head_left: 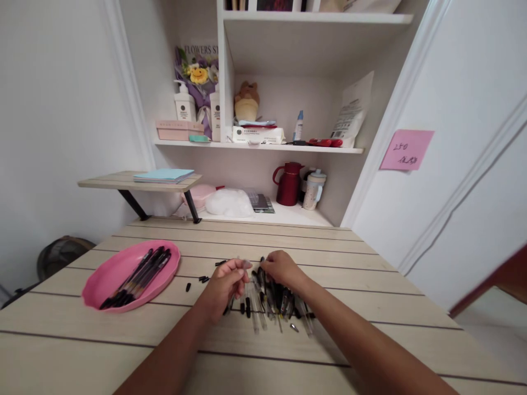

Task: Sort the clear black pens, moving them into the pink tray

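"FLOWERS ST" shows at the top of the bouquet (199, 75), near the shelf's (259, 146) left end; "250" is handwritten toward the pink note's (414, 144) left edge.

Our bare forearms, left (177, 339) and right (349, 323), slant inward from the lower edge. Our left hand (224, 282) is turned partly palm-inward, thumb and forefinger meeting in a pinch, other fingers curled. Near it but apart, our right hand (284, 267) arches back-up, knuckles bent, fingertips mostly hidden.
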A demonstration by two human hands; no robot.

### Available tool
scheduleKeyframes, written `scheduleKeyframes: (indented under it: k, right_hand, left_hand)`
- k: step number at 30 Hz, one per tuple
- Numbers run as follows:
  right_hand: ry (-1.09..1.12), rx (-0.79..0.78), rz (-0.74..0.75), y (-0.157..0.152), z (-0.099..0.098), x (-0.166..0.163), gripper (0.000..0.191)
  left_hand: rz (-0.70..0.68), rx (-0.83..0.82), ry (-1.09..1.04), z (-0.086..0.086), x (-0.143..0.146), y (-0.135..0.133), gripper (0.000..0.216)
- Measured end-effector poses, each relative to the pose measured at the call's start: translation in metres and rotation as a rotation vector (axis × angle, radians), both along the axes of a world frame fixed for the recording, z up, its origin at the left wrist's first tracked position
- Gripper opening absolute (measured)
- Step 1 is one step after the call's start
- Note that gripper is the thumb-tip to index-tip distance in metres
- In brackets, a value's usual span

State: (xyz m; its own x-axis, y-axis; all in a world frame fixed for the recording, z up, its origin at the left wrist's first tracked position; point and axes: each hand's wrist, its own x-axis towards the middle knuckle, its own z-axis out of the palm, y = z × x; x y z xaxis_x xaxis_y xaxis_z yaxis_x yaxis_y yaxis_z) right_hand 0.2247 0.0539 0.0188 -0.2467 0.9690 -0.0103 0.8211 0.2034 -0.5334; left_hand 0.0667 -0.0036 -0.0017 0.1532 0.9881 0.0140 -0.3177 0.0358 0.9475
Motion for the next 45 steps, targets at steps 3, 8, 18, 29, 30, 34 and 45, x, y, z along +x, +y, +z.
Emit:
scheduleKeyframes:
  k: [3, 8, 18, 29, 30, 34, 45]
  right_hand:
    - [0.483, 0.023, -0.013, -0.001, 0.007, 0.004, 0.024]
    - [1.152, 0.221, -0.086, -0.004, 0.024, 0.011, 0.023]
    - [1.229, 0.281, -0.061, -0.012, 0.033, 0.01, 0.024]
    - [1.089, 0.359, -0.029, -0.017, 0.036, 0.012, 0.022]
    - [1.059, 0.382, -0.015, -0.02, 0.038, 0.011, 0.021]
    - [0.951, 0.456, 0.055, -0.034, 0.046, 0.009, 0.018]
    - [0.866, 0.237, 0.153, -0.038, 0.034, -0.002, 0.019]
  left_hand:
    - [-0.033, -0.032, -0.109, -0.001, -0.001, 0.0, 0.019]
    - [-0.109, -0.074, -0.19, 0.0, -0.001, -0.003, 0.019]
    - [-0.178, -0.054, -0.131, 0.0, 0.003, -0.006, 0.019]
    - [-0.132, -0.061, 0.006, -0.002, 0.003, -0.007, 0.022]
    - [-0.116, -0.054, 0.027, -0.003, 0.003, -0.006, 0.023]
    - [-0.04, -0.031, 0.068, -0.006, 0.003, -0.005, 0.026]
    - [-0.124, 0.004, -0.104, 0.006, 0.006, -0.011, 0.021]
